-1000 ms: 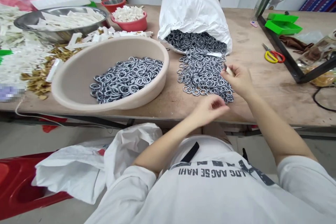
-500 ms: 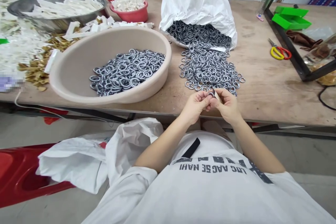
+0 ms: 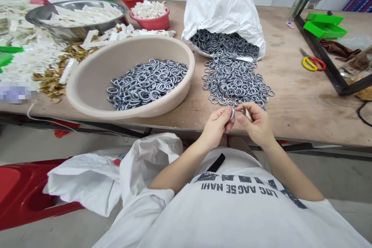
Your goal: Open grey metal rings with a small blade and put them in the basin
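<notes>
My left hand [image 3: 216, 127] pinches a grey ring [image 3: 232, 114] between thumb and fingers, at the table's front edge. Close beside it, my right hand [image 3: 258, 126] is closed on a small thin blade-like tool [image 3: 244, 111], mostly hidden by the fingers. A small gap separates the tool from the ring. Just beyond both hands lies a pile of loose grey rings [image 3: 235, 79], spilling from the mouth of a white sack [image 3: 223, 4]. To the left, a large beige basin [image 3: 87, 97] holds many more such rings.
Yellow-and-red-handled scissors [image 3: 312, 63] lie at right, near a black metal frame [image 3: 334, 73] and green trays [image 3: 324, 29]. Behind the basin stand a steel bowl [image 3: 37, 21] and a red bowl [image 3: 151, 22] of white pieces. A red stool [image 3: 23, 197] is at lower left.
My hands have moved apart from each other, with the ring in the left and the tool in the right. The camera view has shifted slightly.
</notes>
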`<state>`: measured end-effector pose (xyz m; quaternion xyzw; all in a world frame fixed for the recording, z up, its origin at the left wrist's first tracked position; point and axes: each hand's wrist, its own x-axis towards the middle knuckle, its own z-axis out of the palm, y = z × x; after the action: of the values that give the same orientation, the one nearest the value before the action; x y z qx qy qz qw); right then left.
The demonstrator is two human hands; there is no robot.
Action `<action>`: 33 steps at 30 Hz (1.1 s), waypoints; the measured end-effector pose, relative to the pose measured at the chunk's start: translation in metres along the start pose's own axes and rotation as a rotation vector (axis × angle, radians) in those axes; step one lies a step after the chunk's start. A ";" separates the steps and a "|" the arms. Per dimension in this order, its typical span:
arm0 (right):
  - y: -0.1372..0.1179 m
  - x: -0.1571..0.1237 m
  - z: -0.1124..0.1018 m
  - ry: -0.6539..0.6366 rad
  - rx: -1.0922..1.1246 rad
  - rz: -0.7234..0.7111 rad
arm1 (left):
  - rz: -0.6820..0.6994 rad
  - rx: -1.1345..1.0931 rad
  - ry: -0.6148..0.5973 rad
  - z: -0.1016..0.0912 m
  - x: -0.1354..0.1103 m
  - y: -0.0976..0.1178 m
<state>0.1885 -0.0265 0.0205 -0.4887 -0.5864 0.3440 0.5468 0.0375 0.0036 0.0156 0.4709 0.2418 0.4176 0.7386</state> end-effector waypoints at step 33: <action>0.039 -0.014 -0.028 -0.024 -1.175 0.193 | -0.178 -0.075 0.156 -0.036 0.000 -0.008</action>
<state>0.2228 -0.0325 -0.0156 -0.7567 -0.6375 0.0158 0.1443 0.0132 0.0194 -0.0078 0.3855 0.3235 0.3946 0.7688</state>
